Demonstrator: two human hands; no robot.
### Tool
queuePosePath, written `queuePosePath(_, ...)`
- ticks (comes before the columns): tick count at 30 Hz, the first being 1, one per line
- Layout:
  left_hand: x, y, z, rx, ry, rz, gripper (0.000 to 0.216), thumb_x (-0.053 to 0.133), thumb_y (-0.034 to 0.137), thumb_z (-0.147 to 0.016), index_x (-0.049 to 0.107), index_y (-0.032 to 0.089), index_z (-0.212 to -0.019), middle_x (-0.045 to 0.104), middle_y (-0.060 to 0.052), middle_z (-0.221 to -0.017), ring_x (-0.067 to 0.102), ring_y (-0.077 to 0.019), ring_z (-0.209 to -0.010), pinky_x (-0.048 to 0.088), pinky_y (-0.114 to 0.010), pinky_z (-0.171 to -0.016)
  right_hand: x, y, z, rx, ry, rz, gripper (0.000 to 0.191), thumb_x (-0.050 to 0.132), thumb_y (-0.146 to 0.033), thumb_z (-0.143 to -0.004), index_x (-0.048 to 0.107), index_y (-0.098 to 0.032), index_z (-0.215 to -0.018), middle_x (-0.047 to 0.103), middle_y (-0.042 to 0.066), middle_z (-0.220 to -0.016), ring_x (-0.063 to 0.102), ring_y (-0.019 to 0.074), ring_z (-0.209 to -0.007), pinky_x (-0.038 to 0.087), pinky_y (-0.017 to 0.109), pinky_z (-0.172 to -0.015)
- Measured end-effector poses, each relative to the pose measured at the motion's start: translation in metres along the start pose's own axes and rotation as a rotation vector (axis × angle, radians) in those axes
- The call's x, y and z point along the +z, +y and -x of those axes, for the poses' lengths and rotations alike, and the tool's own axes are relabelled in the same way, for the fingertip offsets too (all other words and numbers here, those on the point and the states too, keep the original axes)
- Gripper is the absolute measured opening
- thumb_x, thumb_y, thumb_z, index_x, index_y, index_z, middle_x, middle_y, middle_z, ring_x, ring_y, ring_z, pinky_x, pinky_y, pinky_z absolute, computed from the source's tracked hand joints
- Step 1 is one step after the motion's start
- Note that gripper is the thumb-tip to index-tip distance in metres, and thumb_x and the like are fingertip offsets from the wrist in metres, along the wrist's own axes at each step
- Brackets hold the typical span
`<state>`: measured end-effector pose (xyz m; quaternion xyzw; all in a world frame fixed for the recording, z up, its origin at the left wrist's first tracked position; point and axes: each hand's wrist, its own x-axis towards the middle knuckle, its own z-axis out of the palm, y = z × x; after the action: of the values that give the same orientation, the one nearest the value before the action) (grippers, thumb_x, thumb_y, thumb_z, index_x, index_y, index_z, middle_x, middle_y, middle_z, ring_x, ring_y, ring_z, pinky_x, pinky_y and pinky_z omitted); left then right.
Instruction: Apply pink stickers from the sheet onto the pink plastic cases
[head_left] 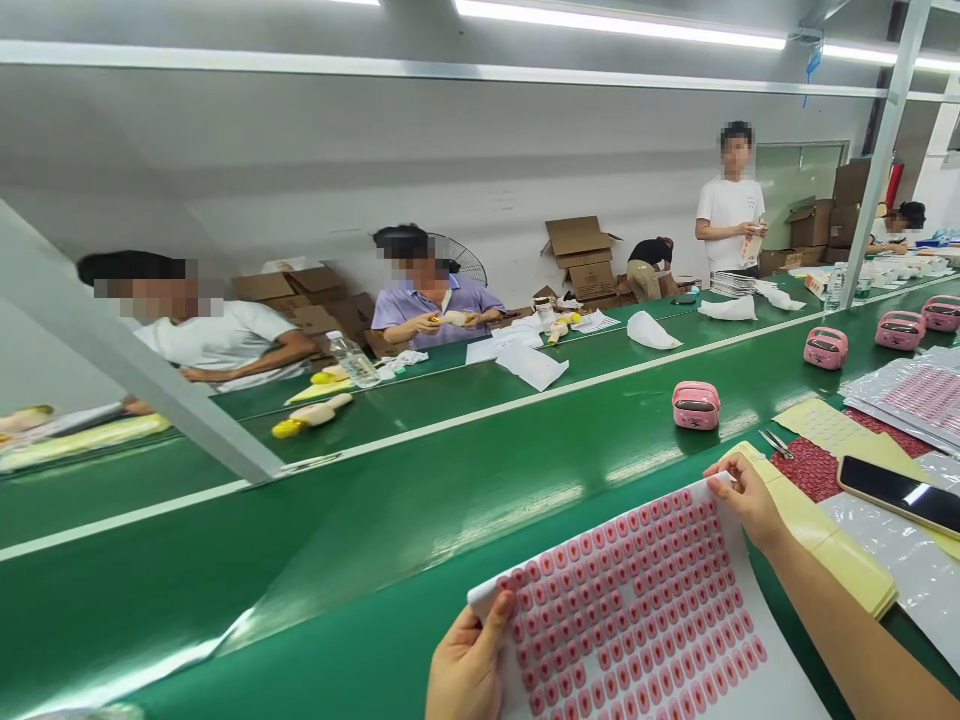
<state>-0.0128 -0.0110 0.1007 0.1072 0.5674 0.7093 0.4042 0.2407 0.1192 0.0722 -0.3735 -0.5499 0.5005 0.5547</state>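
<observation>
A white sheet of small red stickers (637, 610) lies tilted over the near edge of the green conveyor belt (360, 520). My left hand (469, 665) grips its near left corner, thumb on top. My right hand (746, 495) pinches the far right corner with closed fingers. A few stickers are gone from the rows near the sheet's middle.
Pink devices (696, 405) ride the belt, with more to the right (825, 347). Yellow backing sheets (832, 540), tweezers (776, 443), a phone (900, 493) and more sticker sheets (915, 392) lie at my right. Several people work across the belt; a metal post (135, 360) slants at left.
</observation>
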Motion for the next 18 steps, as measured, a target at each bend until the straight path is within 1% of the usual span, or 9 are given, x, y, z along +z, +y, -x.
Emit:
queuePosePath(2,-0.002,0.001,0.002,-0.007,0.022,0.018,0.059,0.082,0.037,-0.010,0.060,0.015,-0.061,0.062,-0.001,-0.049,0.063,-0.0278,-0.066,0.053,-0.031,-0.051,0.002,-0.006,0.006,-0.033,0.046,-0.062,0.037,0.063,-0.046,-0.062,0.042,-0.022,-0.079,0.058,0.001,-0.083,0.051,0.0118,-0.061,0.040,0.024,-0.055)
queuePosePath(3,-0.003,0.002,0.004,-0.015,0.030,0.024,0.059,0.082,0.037,-0.010,0.060,0.015,-0.061,0.062,0.000,-0.049,0.063,-0.0279,-0.066,0.053,-0.031,-0.050,0.002,-0.009,0.008,-0.039,0.038,-0.079,0.039,0.065,-0.044,-0.062,0.043,-0.022,-0.085,0.058,0.001,-0.085,0.050,0.0110,-0.060,0.039,0.023,-0.054)
queuePosePath(6,-0.005,0.003,0.007,-0.041,0.048,0.033,0.059,0.082,0.036,-0.010,0.059,0.016,-0.061,0.061,0.000,-0.049,0.063,-0.0274,-0.062,0.053,-0.032,-0.048,0.000,-0.018,0.009,0.016,-0.112,-0.100,0.053,0.070,-0.039,-0.057,0.044,-0.022,-0.100,0.059,0.000,-0.082,0.049,0.0098,-0.057,0.037,0.022,-0.052)
queuePosePath(7,-0.005,0.004,0.009,-0.044,0.052,0.036,0.059,0.082,0.035,-0.010,0.059,0.016,-0.060,0.061,0.001,-0.048,0.063,-0.0268,-0.061,0.053,-0.031,-0.047,-0.002,-0.021,0.009,0.058,-0.165,-0.101,0.052,0.071,-0.039,-0.055,0.047,-0.021,-0.098,0.059,-0.001,-0.075,0.048,0.0099,-0.056,0.036,0.022,-0.052)
queuePosePath(9,-0.004,0.006,0.012,-0.043,0.056,0.046,0.059,0.082,0.035,-0.009,0.060,0.016,-0.060,0.060,0.002,-0.048,0.062,-0.0248,-0.058,0.052,-0.029,-0.045,-0.004,-0.026,0.008,0.140,-0.215,-0.103,0.040,0.071,-0.042,-0.054,0.054,-0.018,-0.081,0.054,-0.003,-0.062,0.047,0.0101,-0.055,0.035,0.022,-0.052)
queuePosePath(11,-0.001,0.009,0.017,-0.029,0.065,0.049,0.059,0.082,0.037,-0.010,0.060,0.016,-0.061,0.059,0.003,-0.047,0.062,-0.0229,-0.056,0.050,-0.026,-0.043,-0.005,-0.030,0.009,0.190,-0.191,-0.103,0.037,0.069,-0.046,-0.054,0.053,-0.016,-0.066,0.050,-0.004,-0.055,0.044,0.0093,-0.052,0.033,0.022,-0.051)
queuePosePath(14,0.002,0.014,0.028,0.030,0.095,0.040,0.060,0.081,0.040,-0.011,0.059,0.017,-0.061,0.057,0.004,-0.046,0.060,-0.0205,-0.054,0.048,-0.023,-0.040,-0.006,-0.036,0.011,0.200,-0.113,-0.080,0.040,0.065,-0.052,-0.056,0.049,-0.016,-0.060,0.045,-0.005,-0.052,0.038,0.0076,-0.048,0.029,0.021,-0.047)
queuePosePath(16,0.002,0.015,0.037,0.107,0.128,0.029,0.059,0.081,0.045,-0.015,0.059,0.017,-0.062,0.056,0.004,-0.048,0.057,-0.0182,-0.052,0.046,-0.023,-0.040,-0.006,-0.040,0.015,0.156,-0.052,-0.007,0.041,0.060,-0.054,-0.060,0.045,-0.017,-0.057,0.039,-0.006,-0.050,0.033,0.0069,-0.046,0.025,0.021,-0.045)
queuePosePath(18,0.000,0.013,0.043,0.200,0.170,0.011,0.057,0.079,0.050,-0.021,0.059,0.017,-0.063,0.056,0.004,-0.049,0.054,-0.0147,-0.049,0.044,-0.022,-0.040,-0.005,-0.043,0.018,0.063,0.024,0.107,0.041,0.054,-0.055,-0.066,0.041,-0.018,-0.055,0.034,-0.007,-0.049,0.030,0.0072,-0.046,0.023,0.021,-0.043)
